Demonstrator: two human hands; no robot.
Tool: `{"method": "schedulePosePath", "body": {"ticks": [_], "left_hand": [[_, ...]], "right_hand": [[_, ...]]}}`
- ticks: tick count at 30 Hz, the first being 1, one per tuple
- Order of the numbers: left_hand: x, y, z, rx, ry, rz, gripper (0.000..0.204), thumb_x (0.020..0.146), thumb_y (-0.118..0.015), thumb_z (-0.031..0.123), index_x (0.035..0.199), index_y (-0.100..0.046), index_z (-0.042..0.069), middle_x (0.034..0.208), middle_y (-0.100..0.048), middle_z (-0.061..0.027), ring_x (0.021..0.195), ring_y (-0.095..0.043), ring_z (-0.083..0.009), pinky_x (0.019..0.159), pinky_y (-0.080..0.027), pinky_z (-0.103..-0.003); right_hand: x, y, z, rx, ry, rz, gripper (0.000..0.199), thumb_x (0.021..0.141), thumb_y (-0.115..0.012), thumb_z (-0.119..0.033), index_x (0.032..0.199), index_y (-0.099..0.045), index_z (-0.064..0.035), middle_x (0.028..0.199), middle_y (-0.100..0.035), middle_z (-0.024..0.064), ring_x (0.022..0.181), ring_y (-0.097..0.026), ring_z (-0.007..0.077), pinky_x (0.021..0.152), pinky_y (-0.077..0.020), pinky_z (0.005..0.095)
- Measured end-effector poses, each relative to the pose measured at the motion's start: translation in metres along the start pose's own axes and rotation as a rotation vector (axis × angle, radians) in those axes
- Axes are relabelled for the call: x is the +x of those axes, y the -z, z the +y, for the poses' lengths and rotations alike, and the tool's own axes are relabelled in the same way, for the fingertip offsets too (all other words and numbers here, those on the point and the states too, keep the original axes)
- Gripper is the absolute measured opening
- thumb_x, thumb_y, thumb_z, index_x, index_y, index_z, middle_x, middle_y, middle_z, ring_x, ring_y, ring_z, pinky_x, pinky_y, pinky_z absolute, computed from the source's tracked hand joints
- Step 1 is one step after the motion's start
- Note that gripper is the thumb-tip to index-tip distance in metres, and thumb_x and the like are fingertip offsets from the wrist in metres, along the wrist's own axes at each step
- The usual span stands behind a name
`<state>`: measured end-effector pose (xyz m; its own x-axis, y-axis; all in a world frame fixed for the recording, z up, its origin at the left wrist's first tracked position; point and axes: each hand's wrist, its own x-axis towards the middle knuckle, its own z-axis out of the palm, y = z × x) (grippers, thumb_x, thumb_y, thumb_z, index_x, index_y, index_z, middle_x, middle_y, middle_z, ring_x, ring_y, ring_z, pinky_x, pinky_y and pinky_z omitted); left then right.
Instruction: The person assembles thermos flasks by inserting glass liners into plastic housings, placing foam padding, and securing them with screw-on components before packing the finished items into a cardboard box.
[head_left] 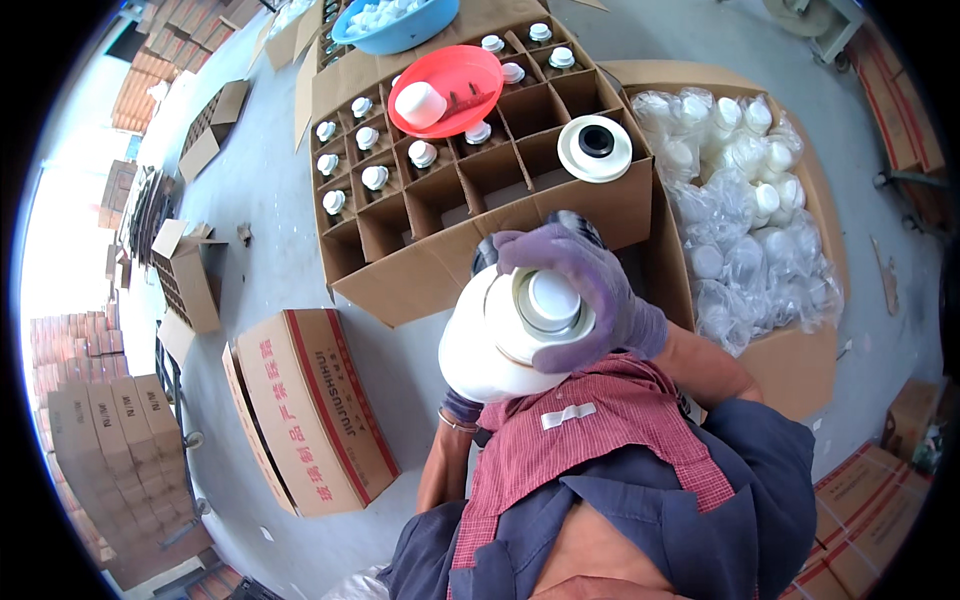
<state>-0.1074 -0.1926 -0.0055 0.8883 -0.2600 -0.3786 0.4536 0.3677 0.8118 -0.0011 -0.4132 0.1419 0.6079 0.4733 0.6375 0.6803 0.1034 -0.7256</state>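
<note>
A large white bottle (468, 345) is held up before my chest, its white-topped neck (553, 297) tilted toward me. My right hand (590, 285), in a purple-grey glove, curls over the neck and collar with fingers and thumb. Mostly hidden behind the bottle, my left hand (463, 404) wraps its far side; gloved fingertips show at the upper edge. Just beyond stands a partitioned carton (480, 230) with several white-capped bottles in its cells. A white ring-shaped piece with a black centre (575, 160) lies on its right front part.
A red dish (470, 65) with a white cup rests on the carton, and a blue basin (395, 35) of white pieces sits behind. To the right, an open box (790, 375) holds plastic-wrapped white bottles. A closed carton (315, 410) lies on the floor at left.
</note>
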Motion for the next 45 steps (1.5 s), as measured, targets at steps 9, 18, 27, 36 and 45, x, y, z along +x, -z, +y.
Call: {"method": "schedulePosePath", "body": {"ticks": [9, 18, 27, 36, 45], "left_hand": [[0.034, 0.03, 0.152, 1.135, -0.074, -0.035, 0.027, 0.092, -0.057, 0.025, 0.11, -0.064, 0.005, 0.105, -0.066, -0.0151, 0.099, -0.065, -0.0273, 0.083, -0.052, -0.037], [0.087, -0.074, 0.091, 1.799, -0.2, -0.416, 0.032, 0.092, -0.054, 0.031, 0.093, -0.067, 0.002, 0.075, -0.066, -0.0169, 0.074, -0.066, -0.0353, 0.07, -0.053, -0.044], [0.074, -0.088, 0.111, 1.809, 0.102, -0.575, 0.049, 0.077, -0.071, 0.039, 0.107, -0.066, 0.001, 0.101, -0.064, -0.0174, 0.096, -0.065, -0.0313, 0.082, -0.052, -0.041], [0.096, -0.05, 0.105, 1.175, -0.476, 0.042, 0.055, 0.09, -0.06, 0.053, 0.112, -0.065, 0.003, 0.1, -0.065, -0.0136, 0.096, -0.065, -0.0275, 0.081, -0.053, -0.036], [0.096, -0.103, 0.131, 1.009, -1.017, 0.16, 0.086, 0.08, -0.067, 0.042, 0.147, -0.034, 0.0, 0.146, -0.04, -0.022, 0.127, -0.043, -0.0355, 0.106, -0.035, -0.043]], "right_hand": [[-0.124, -0.025, 0.049, -0.32, -0.268, 0.026, 0.066, 0.077, -0.077, -0.027, 0.13, -0.046, -0.0004, 0.122, -0.053, 0.0191, 0.115, -0.052, 0.0373, 0.102, -0.0404, 0.0452], [-0.043, 0.081, 0.112, -0.731, -0.263, -0.092, 0.027, 0.081, -0.066, -0.011, 0.108, -0.064, -0.0059, 0.104, -0.065, 0.0168, 0.101, -0.061, 0.0346, 0.088, -0.0498, 0.0416], [0.0, 0.143, 0.247, -0.815, -0.292, -0.673, 0.065, 0.076, -0.072, -0.006, 0.136, -0.049, -0.0168, 0.127, -0.051, 0.018, 0.117, -0.052, 0.0373, 0.101, -0.0453, 0.0415], [0.011, 0.086, 0.123, -0.761, 0.016, -0.14, 0.067, 0.081, -0.074, -0.032, 0.138, -0.043, -0.012, 0.124, -0.052, 0.0157, 0.104, -0.06, 0.0369, 0.083, -0.0537, 0.0419], [0.025, 0.026, 0.085, -0.371, -0.106, 0.127, 0.039, 0.094, -0.055, -0.028, 0.121, -0.048, -0.0007, 0.109, -0.055, 0.0265, 0.096, -0.059, 0.0444, 0.081, -0.0506, 0.0447]]}}
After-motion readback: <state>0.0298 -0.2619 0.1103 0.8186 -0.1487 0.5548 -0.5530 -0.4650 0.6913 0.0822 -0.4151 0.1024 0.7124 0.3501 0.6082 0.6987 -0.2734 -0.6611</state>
